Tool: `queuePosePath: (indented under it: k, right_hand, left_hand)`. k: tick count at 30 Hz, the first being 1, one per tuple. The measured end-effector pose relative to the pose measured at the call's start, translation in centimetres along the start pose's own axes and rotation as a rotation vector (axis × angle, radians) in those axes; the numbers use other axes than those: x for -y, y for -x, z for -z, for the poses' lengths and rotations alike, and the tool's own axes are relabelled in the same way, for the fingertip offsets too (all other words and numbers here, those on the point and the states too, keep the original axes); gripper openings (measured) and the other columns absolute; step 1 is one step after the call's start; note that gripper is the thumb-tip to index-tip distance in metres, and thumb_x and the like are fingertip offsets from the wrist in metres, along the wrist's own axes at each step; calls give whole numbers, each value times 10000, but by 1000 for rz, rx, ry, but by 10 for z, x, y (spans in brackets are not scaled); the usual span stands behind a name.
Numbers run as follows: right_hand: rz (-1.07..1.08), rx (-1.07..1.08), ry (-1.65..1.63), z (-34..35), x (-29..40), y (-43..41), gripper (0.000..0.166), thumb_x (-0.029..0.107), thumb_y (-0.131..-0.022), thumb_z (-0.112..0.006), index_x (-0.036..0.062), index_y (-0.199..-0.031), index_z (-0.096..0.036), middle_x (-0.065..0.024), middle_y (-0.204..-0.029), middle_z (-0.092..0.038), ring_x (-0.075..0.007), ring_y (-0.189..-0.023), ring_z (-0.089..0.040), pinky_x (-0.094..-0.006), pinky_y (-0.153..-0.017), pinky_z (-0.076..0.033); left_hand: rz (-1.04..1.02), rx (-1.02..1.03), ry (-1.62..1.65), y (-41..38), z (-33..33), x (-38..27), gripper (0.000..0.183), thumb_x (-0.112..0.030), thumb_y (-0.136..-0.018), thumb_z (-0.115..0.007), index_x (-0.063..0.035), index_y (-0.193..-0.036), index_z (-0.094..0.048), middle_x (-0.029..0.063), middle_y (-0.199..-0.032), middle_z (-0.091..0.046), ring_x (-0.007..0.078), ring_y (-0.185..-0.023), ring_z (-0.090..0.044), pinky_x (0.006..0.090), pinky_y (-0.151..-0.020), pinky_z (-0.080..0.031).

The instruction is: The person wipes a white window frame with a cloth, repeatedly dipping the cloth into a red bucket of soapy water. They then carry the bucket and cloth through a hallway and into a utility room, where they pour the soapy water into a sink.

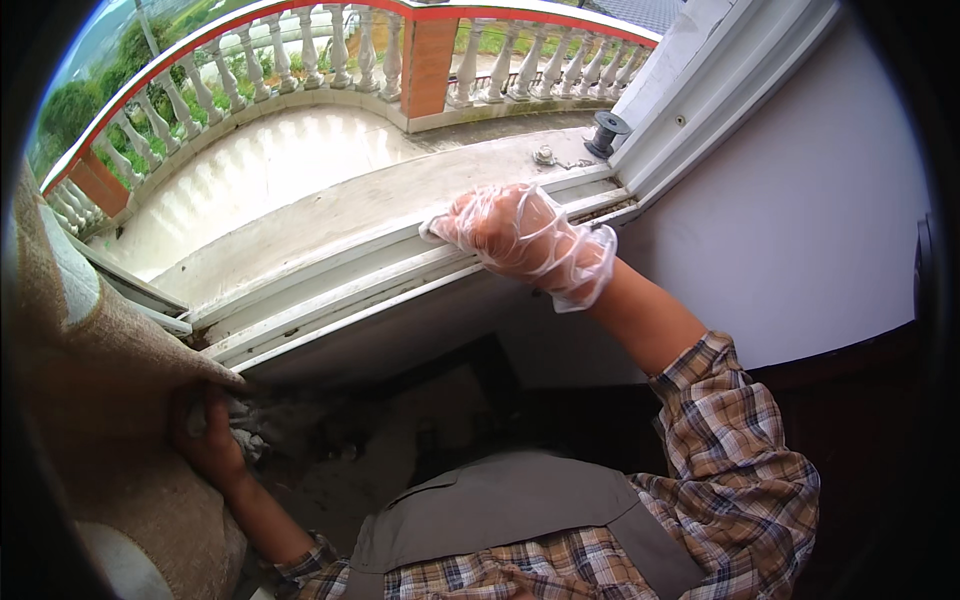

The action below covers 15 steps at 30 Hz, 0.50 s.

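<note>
My right hand (502, 225), in a clear thin plastic glove, is closed over the white window track (375, 281). A bit of whitish material pokes out at its fingertips; whether this is a cloth or the glove's end I cannot tell. Dark dirt lies in the grooves of the track. Low on the left, in shadow, my left hand (210, 439) is bent beside a brown curtain (135, 390). Crumpled greyish material (250, 442) shows next to its fingers, and I cannot tell whether the hand grips it.
On the outer sill (315, 214) a dark spool (606, 135) stands by the right window frame (675, 112), near a small metal piece (544, 155). A balcony with a baluster railing (311, 49) lies outside. The curtain hangs over the track's left end.
</note>
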State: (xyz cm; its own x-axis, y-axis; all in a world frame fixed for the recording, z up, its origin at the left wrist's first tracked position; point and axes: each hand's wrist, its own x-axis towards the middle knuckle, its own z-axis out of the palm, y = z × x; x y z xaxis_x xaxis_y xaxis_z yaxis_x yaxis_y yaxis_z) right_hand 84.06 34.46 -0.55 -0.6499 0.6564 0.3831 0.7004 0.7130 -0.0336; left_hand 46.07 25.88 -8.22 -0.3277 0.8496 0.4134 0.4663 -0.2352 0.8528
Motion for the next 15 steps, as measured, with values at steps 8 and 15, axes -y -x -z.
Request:
queuePosePath:
  k: [8, 15]
  right_hand:
    - [-159, 132, -221, 19, -2, 18, 120, 149, -857, -495, 61, -793, -545, -113, -679, -524, -294, -642, -545, -397, -552, -424]
    - [-104, 378, -139, 22, -30, 0, 144, 157, -844, -476, 30, -782, -506, -133, -723, -505, -286, -659, -507, -371, -611, -424]
  left_hand:
    - [38, 9, -47, 1, 0, 4, 221, -79, -822, -603, 41, -1008, -594, 82, -971, -606, 163, -896, -539, 294, -834, -424]
    - [6, -16, -41, 0, 0, -4, 224, -96, -782, -644, 54, -944, -608, 108, -890, -625, 187, -834, -563, 312, -796, -445]
